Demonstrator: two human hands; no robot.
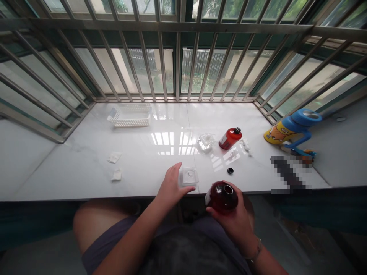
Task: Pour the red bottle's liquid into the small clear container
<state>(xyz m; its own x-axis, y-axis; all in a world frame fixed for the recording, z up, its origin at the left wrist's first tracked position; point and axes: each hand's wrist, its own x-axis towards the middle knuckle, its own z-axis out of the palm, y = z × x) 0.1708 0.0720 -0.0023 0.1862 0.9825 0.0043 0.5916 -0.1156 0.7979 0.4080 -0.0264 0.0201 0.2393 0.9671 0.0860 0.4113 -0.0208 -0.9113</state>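
1. Bottle (218, 202), dark red and uncapped, is gripped in the person's right hand (235, 219), at the near edge of the white counter (149, 173).
2. The left hand (172, 184) is spread and holds nothing; its thumb and fingers flank a clear square box (189, 177), though contact cannot be told.
3. A black cap (230, 171) lies just beyond the held bottle.
4. Farther back, a capped red bottle (228, 139) stands beside clear containers (206, 142).
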